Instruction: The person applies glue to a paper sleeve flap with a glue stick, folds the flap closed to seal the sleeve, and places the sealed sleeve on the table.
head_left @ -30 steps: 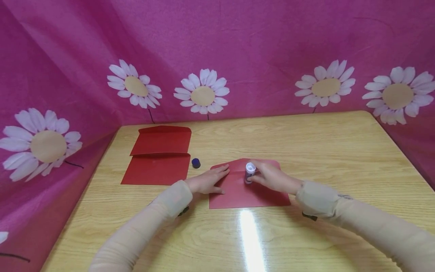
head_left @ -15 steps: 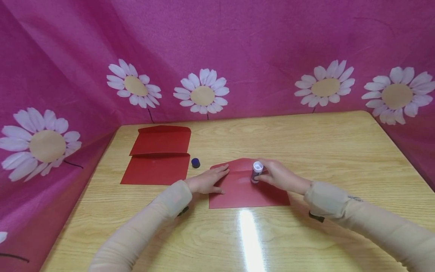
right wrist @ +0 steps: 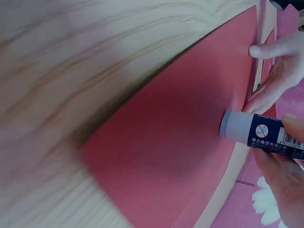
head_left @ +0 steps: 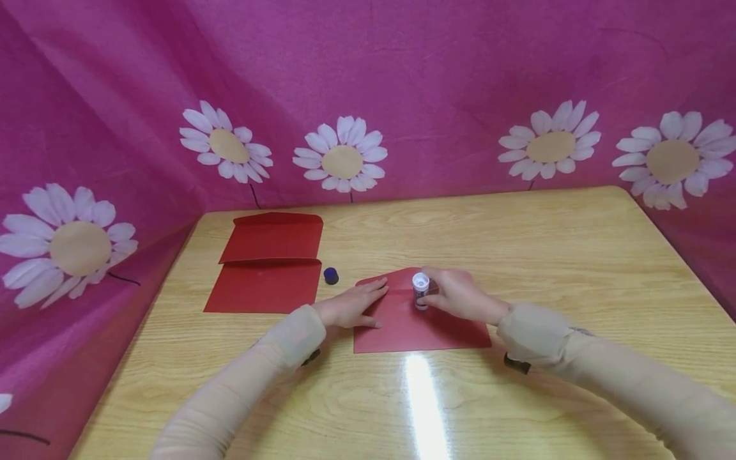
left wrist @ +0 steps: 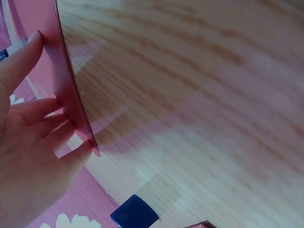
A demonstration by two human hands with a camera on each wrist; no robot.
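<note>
A red envelope [head_left: 397,326] lies in front of me with its pointed flap spread away from me. My left hand [head_left: 352,305] rests on its left side, fingers extended and fingertips on the paper. In my right hand [head_left: 462,297] I grip a glue stick [head_left: 421,294], upright, white at its top end with a dark label. The right wrist view shows the glue stick [right wrist: 261,130] held between thumb and fingers, its lower end right at the red paper [right wrist: 166,114]. A dark blue cap [head_left: 330,276] stands on the table beyond my left hand.
Two more red envelopes lie at the left, the farther one [head_left: 276,239] just behind the nearer one [head_left: 264,287]. The wooden table [head_left: 546,236] ends against a pink curtain [head_left: 437,96] printed with white daisies. A bright reflection shows near the front.
My right hand slid the glue stick to the right across the envelope, then back to the left. The left hand and the other envelopes stayed in place.
</note>
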